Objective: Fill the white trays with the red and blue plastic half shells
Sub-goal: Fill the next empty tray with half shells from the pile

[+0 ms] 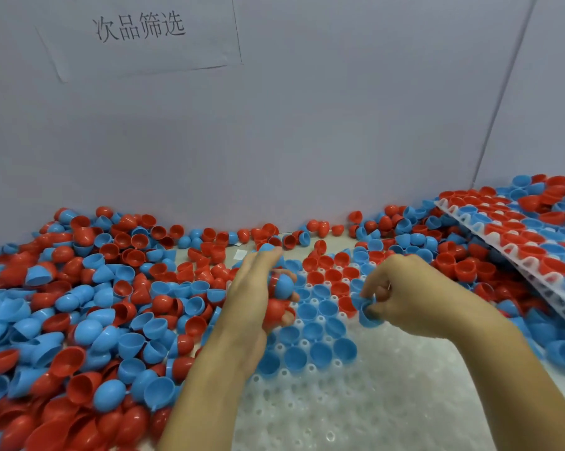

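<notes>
A white tray [339, 408] with round pockets lies in front of me, its far part holding red and blue half shells [310, 351]. My left hand [255, 297] hovers over the tray's left edge and cradles several shells, a blue one [282, 286] above a red one [274, 310]. My right hand [408, 294] is over the tray's right side, and its fingertips pinch a blue half shell [369, 312] just above the pockets.
Loose red and blue shells [89, 304] are heaped across the table on the left and behind the tray. A second, filled white tray [518, 252] leans tilted at the right. A grey wall with a paper sign [138, 30] closes the back.
</notes>
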The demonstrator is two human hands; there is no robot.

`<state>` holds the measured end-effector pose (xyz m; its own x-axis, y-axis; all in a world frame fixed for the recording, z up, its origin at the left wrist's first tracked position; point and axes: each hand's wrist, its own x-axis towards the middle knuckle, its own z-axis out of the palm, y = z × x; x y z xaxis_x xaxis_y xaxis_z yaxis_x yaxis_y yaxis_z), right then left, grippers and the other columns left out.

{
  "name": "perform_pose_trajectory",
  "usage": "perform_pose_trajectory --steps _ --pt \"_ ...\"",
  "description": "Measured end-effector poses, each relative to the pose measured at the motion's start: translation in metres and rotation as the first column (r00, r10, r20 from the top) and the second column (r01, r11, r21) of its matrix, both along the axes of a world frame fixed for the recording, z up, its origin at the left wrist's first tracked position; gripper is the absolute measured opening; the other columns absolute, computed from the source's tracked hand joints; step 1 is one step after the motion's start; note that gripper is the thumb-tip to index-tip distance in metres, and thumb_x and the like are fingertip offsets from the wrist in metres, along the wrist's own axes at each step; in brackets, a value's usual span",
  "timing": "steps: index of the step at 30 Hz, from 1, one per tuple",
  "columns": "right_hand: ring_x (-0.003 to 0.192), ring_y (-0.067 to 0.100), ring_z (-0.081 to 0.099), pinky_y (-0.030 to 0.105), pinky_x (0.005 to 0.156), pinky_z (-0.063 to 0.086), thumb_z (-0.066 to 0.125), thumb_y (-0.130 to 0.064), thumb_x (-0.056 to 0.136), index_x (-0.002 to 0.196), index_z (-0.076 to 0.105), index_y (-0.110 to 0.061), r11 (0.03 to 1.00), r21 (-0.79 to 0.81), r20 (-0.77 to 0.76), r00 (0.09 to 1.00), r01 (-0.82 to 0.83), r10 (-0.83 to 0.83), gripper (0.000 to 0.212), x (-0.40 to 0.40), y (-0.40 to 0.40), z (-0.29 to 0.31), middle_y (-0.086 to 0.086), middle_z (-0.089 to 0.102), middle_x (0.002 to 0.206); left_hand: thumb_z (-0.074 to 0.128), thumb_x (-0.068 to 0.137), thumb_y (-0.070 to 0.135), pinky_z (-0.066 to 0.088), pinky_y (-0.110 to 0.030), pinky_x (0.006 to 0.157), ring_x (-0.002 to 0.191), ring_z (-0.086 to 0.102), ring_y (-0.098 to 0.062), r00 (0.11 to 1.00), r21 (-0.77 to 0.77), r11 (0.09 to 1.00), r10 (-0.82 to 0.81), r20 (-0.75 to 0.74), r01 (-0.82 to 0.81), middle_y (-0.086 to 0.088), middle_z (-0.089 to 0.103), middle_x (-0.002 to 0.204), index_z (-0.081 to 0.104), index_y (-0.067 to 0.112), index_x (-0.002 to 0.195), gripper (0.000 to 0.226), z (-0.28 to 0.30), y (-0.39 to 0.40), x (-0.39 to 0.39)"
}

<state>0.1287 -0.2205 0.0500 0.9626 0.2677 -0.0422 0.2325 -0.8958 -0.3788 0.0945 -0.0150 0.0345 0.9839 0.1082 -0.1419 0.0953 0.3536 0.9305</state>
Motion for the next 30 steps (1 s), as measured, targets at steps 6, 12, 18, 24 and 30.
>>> perform_pose_trajectory --steps 6,12,18,24,30 --pt "0.072 0.007 0.061 0.02 0.06 0.053 0.076 -0.016 0.084 0.102 0.077 -0.027 0.995 -0.104 -0.104 0.994 0.005 -0.016 0.021 -0.002 0.004 -0.024 -0.013 0.062 0.081 0.049 0.098 0.021 0.041 -0.028 0.051 0.052 0.053 -0.013 0.999 0.061 0.998 0.003 0.036 -0.005 -0.008 0.055 0.071 0.058 0.009 0.096 0.015 0.031 -0.012 -0.006" --pt "0.081 0.015 0.067 0.031 0.077 0.061 0.074 -0.01 0.085 0.106 0.078 -0.022 0.993 -0.111 -0.124 0.991 0.029 -0.042 0.025 0.0 0.01 -0.033 -0.003 0.072 0.1 0.046 0.1 0.014 0.044 -0.027 0.052 0.061 0.048 -0.016 0.998 -0.071 0.996 0.054 0.018 -0.052 -0.007 0.049 0.071 0.055 0.008 0.093 0.013 0.024 -0.016 -0.019" --pt "0.068 0.002 0.051 0.015 0.052 0.038 0.068 -0.029 0.093 0.113 0.071 -0.032 1.0 -0.015 -0.063 0.998 -0.019 0.018 0.02 -0.009 0.004 -0.023 -0.019 0.045 0.08 0.052 0.103 0.007 0.054 -0.024 0.054 0.075 0.07 -0.018 0.992 -0.046 0.992 0.122 0.021 -0.121 -0.015 0.071 0.101 0.065 0.007 0.118 0.02 -0.011 -0.012 -0.027" --pt "0.085 -0.001 0.066 0.017 0.073 0.057 0.058 -0.057 0.086 0.119 0.06 -0.044 0.849 0.52 0.114 0.993 -0.095 0.042 0.035 -0.018 0.032 -0.022 -0.015 0.067 0.093 0.066 0.097 0.021 0.056 -0.021 0.065 0.087 0.074 -0.016 0.982 0.348 0.929 0.069 0.176 -0.127 0.008 0.076 0.093 0.064 0.025 0.112 0.016 -0.027 -0.005 -0.025" --pt "0.078 0.008 0.072 0.017 0.064 0.056 0.066 -0.028 0.092 0.098 0.075 -0.029 0.638 0.751 0.164 0.984 -0.171 0.07 0.01 -0.02 0.052 -0.025 -0.012 0.074 0.087 0.073 0.09 0.031 0.057 -0.019 0.078 0.098 0.069 -0.001 0.955 0.526 0.84 -0.032 0.295 -0.134 0.022 0.072 0.103 0.066 0.037 0.108 0.02 -0.027 -0.002 -0.029"
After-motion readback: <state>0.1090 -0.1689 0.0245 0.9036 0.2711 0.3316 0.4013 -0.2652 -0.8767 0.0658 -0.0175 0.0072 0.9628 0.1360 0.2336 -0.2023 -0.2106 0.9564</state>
